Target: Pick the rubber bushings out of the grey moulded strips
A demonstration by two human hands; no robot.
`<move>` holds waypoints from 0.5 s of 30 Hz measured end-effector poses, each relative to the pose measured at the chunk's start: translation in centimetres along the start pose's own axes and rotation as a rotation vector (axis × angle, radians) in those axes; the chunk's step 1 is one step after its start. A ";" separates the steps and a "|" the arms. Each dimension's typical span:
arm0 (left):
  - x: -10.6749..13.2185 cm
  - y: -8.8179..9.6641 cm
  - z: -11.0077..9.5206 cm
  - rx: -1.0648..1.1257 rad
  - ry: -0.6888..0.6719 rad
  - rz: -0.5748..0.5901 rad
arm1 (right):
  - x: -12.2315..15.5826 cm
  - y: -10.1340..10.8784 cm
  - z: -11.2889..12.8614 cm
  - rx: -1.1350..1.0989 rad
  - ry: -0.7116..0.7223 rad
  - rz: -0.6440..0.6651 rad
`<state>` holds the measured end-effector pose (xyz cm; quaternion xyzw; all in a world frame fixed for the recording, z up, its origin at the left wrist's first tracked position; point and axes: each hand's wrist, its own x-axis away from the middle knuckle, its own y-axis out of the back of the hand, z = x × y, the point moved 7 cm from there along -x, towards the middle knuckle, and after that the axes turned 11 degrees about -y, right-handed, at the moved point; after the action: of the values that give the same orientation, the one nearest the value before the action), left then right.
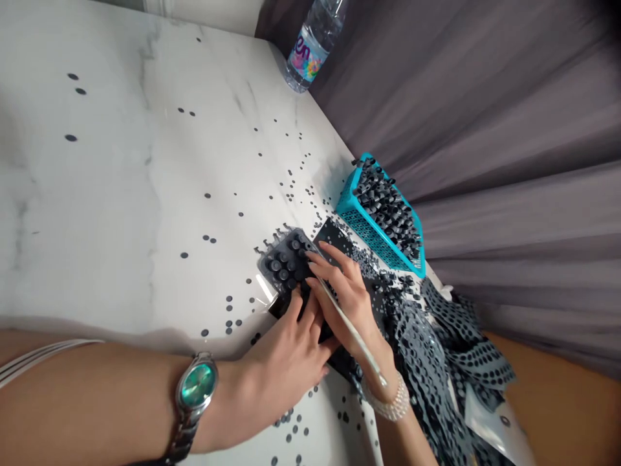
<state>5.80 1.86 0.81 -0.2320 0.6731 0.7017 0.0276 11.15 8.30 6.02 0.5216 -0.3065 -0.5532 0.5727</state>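
Note:
My left hand (pixel 291 349) reaches in from the lower left with its fingers stretched out and apart. Its fingertips touch the near edge of a dark grey tray (pixel 270 266) of round black pieces. Over the tray's right side is my right hand (pixel 347 291), closed around a thin white stick (pixel 353 334) that slants back toward the wrist. Several round black pieces (pixel 275 266) stand upright in the tray. Under both hands lies a black mat (pixel 334 234), partly hidden. What lies beneath my left palm is hidden.
Beyond the hands, a turquoise basket (pixel 371 236) is heaped with black tube-like pieces. Perforated dark sheets (pixel 427 369) pile up at the right. Small black discs (pixel 207 195) lie scattered over the white marbled table (pixel 111 207). A water bottle (pixel 313 48) stands by a grey curtain (pixel 460 110).

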 end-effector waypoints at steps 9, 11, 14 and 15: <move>-0.2 1.1 0.6 -0.012 0.020 0.026 | -0.4 -0.6 0.6 0.093 0.071 0.006; -0.2 1.1 0.6 0.001 0.006 0.039 | -0.7 -0.7 0.7 0.109 0.080 -0.004; -0.2 0.9 0.7 0.010 0.003 0.057 | -1.2 -0.8 0.3 0.130 0.057 -0.039; -0.1 0.9 0.7 0.010 0.009 0.058 | -1.4 -0.8 -0.1 0.137 0.031 -0.058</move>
<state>5.42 2.49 1.66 -0.2157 0.6830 0.6978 0.0054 10.76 9.74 5.58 0.5767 -0.3195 -0.5393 0.5239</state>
